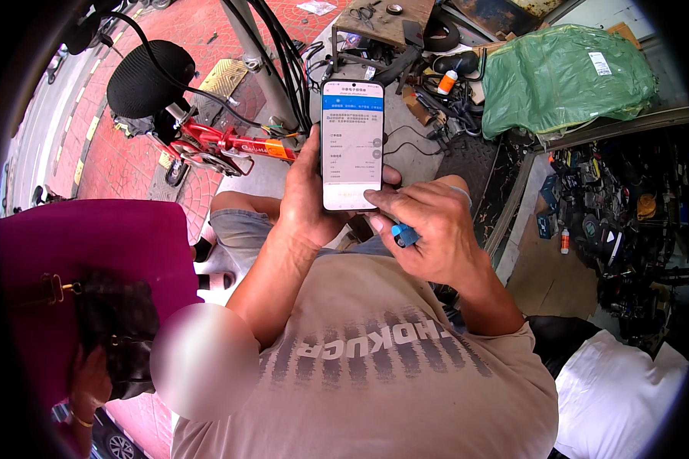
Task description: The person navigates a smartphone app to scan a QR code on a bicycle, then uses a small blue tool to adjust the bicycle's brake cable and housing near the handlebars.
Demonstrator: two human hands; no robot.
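Page up on the phone, fingertip at its lower edge, finish unconfirmed

And here we are, the phone [353,145] upright just off centre towards 12 o'clock, screen lit, a blue band across its top and lines of text below! The left hand [305,195] has its grip closed around it, palm at the 9 o'clock side, fingertips curling round the 4 o'clock corner.

Over comes the right hand [435,222], from 4 o'clock: grip closed on a small blue item [404,236], and a finger reaching to the bottom of the screen. Pressing or merely hovering? Can't tell from here!

So, the score: phone in hand, page showing, that much is done. Left over, I'd judge, is whatever the screen's lower strip asks for; nothing legible confirms an entry has gone through.

Around the ground, a red bicycle frame [233,149] at 10 o'clock looks untouched, neither hand on it. A tabletop [398,27] lies at 12, a green cover [559,80] at 2, and a person in purple [122,237] stands at 8.
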